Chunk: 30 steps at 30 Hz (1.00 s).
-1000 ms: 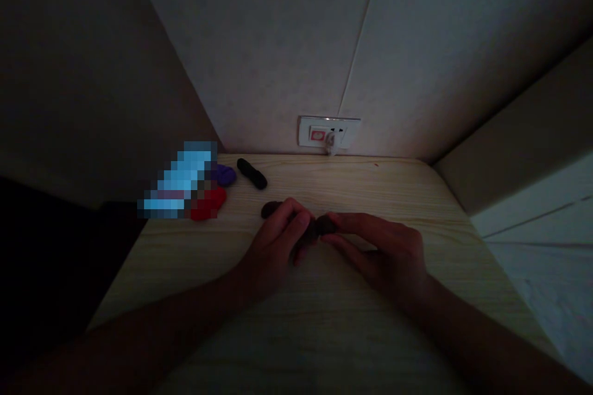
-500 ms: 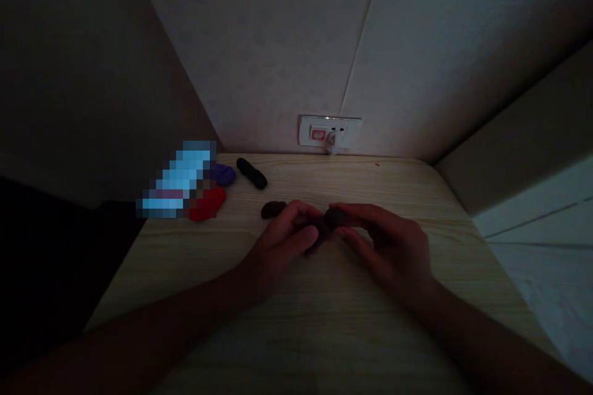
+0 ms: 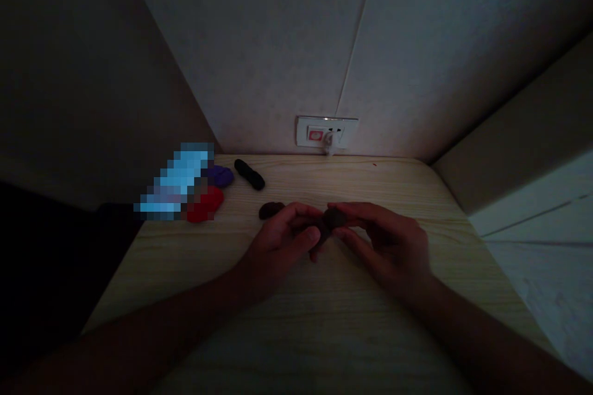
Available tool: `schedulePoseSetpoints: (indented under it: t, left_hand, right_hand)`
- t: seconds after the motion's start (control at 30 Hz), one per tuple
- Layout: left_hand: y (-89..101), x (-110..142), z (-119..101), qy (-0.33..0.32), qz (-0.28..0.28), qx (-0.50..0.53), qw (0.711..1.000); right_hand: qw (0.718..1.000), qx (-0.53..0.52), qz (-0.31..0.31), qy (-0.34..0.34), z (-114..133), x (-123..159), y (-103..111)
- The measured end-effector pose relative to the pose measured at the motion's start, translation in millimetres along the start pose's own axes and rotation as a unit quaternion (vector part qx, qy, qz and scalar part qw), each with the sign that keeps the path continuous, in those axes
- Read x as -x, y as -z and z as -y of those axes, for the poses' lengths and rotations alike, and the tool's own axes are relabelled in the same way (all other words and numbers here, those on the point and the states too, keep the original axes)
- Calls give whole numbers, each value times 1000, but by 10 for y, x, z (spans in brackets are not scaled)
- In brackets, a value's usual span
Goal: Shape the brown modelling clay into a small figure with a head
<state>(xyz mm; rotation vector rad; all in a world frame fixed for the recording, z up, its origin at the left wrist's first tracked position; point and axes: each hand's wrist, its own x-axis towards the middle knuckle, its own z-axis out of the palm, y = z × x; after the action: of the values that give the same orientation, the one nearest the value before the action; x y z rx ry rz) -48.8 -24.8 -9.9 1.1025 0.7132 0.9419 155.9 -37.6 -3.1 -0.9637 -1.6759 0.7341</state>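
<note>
Both hands meet over the middle of the wooden table. My left hand (image 3: 290,237) is closed on a dark brown lump of modelling clay (image 3: 322,233). My right hand (image 3: 391,244) pinches a rounder dark brown piece of clay (image 3: 334,217) between thumb and fingers, against the left hand's lump. Whether the two pieces are joined I cannot tell in the dim light. Another brown clay piece (image 3: 270,210) lies on the table just behind my left hand, partly hidden by it.
Farther left lie a black clay roll (image 3: 249,174), a purple clay lump (image 3: 221,176) and a red clay lump (image 3: 206,203). A bright pixelated object (image 3: 178,182) is at the table's left edge. Behind the table (image 3: 296,333), a wall socket (image 3: 327,131) holds a plug.
The view has shifted slightly. Both hands keep their hold on the brown clay, and a fingertip of the left hand shows more below the lump.
</note>
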Motion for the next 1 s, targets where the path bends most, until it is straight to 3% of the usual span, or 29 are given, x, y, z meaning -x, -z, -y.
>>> schedulePoseSetpoints:
  t: [0.43,0.67,0.9,1.0]
  left_hand:
    - [16,-8,12,22,10,29,999]
    - [13,-30,67,44,-23,164,985]
    - [-26,-25,24,67,-48,212,974]
    - [-26,-22,31,67,-53,208,974]
  right_hand:
    - [1000,-14,19,-16,-51,32,1]
    - [996,-72,-8,-43,-64,22,-79]
    - [992,-70,52,-92,-53,49,-136]
    - [993,-66,56,-77,-34,27,-125]
